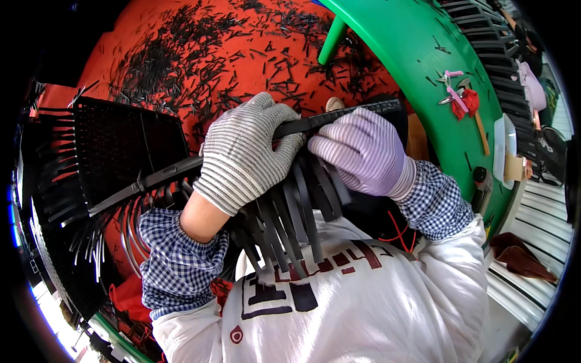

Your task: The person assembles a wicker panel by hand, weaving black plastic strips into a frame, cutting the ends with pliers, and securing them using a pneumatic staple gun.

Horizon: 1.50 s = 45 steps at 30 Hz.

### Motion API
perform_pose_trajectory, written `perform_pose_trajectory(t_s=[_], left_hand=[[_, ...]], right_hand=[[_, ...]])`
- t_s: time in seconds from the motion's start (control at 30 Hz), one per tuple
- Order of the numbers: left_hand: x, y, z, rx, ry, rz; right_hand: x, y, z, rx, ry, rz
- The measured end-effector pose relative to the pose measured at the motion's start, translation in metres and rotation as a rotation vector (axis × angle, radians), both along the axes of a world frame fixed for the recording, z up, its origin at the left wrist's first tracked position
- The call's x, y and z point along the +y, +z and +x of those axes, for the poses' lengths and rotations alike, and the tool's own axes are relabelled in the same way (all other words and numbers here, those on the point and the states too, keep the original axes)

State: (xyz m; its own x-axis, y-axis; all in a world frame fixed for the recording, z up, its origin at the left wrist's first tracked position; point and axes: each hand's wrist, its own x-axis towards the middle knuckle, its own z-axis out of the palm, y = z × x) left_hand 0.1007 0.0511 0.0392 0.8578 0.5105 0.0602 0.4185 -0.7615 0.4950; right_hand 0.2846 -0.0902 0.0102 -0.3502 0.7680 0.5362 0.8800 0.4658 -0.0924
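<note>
Left grip (248, 154), right grip (362, 152) clamped on black stripwork (310, 123); dark lettering (304, 297) on white shirt (387, 317).

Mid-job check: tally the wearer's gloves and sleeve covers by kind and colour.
Grey-and-white striped glove, on the left hand: 1
Purple striped glove, on the right hand: 1
Blue-and-white checked sleeve covers: 2
Total: 4
</note>
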Motion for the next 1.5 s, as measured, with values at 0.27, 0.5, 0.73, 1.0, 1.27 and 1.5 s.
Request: perform_pose_trajectory(t_s=[0.27,0.5,0.73,1.0,1.27,1.5], left_hand=[[0.001,-0.001,-0.002,-0.031,0.001,0.004],[-0.002,-0.004,-0.003,-0.056,-0.061,0.127],[-0.012,-0.015,-0.003,-0.073,-0.006,0.252],[-0.019,-0.020,-0.004,-0.100,-0.012,0.304],[-0.023,-0.016,-0.004,-0.117,-0.012,0.209],[-0.021,-0.021,0.002,-0.149,-0.047,0.328]], right_hand=[[0.016,0.019,0.001,0.473,0.010,-0.235],[0.023,0.009,-0.003,0.595,-0.052,-0.078],[0.026,0.027,-0.014,0.608,-0.032,-0.041],[0.070,0.014,0.003,0.944,-0.255,-0.607],[0.103,0.005,0.025,0.376,-0.196,-1.104],[0.076,-0.003,0.006,0.518,-0.271,-0.134]])
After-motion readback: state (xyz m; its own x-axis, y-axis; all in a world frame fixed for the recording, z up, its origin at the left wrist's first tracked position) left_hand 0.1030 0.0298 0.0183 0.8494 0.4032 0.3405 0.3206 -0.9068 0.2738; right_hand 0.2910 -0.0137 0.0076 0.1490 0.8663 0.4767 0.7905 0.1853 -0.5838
